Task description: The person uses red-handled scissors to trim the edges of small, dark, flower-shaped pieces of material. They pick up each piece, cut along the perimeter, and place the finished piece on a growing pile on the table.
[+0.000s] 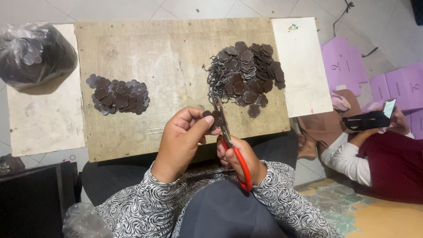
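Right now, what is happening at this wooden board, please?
A person seated at the worn wooden board holds a small dark brown flower-shaped leather piece in the left hand and cuts it with red-handled scissors in the right hand. A smaller pile of the same pieces lies to the left, a larger pile to the right. Another person sits nearby holding a phone.

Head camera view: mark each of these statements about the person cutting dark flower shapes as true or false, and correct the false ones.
1. The right hand holds red-handled scissors. True.
2. The left hand is empty. False: it pinches a dark flower-shaped piece.
3. Two piles of flower pieces lie on the wooden board. True: a smaller left pile and a larger right pile.
4. The plastic bag lies at the right edge. False: it sits at upper left.
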Demonstrator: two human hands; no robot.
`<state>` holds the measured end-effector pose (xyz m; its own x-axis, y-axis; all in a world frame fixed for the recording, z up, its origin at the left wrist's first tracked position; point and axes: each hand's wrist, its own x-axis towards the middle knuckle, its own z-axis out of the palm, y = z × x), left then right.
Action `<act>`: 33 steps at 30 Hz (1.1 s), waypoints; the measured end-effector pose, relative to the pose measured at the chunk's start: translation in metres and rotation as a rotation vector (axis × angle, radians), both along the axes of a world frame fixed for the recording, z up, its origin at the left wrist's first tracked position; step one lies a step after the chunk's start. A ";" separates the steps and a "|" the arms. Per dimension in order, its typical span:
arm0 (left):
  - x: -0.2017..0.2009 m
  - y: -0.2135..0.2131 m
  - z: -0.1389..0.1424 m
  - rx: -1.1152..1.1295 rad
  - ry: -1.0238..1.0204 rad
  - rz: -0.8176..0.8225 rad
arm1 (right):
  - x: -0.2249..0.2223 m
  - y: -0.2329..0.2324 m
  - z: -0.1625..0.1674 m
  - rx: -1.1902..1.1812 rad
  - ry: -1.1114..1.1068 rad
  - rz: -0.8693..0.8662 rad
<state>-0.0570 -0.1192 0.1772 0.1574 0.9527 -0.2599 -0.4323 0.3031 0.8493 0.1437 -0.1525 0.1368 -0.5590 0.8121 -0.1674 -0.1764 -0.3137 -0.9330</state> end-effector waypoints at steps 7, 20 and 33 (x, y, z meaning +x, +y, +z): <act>0.000 0.001 -0.001 -0.014 -0.016 -0.007 | -0.001 0.001 0.003 0.014 0.000 0.004; -0.004 0.002 -0.003 0.053 -0.015 0.035 | 0.000 -0.001 0.001 0.021 -0.038 0.008; -0.003 0.007 -0.004 0.032 0.019 0.100 | 0.000 0.001 -0.001 0.008 -0.076 0.005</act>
<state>-0.0599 -0.1125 0.1727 0.0562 0.9712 -0.2315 -0.4425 0.2321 0.8662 0.1434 -0.1516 0.1355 -0.5492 0.8106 -0.2030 -0.1037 -0.3071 -0.9460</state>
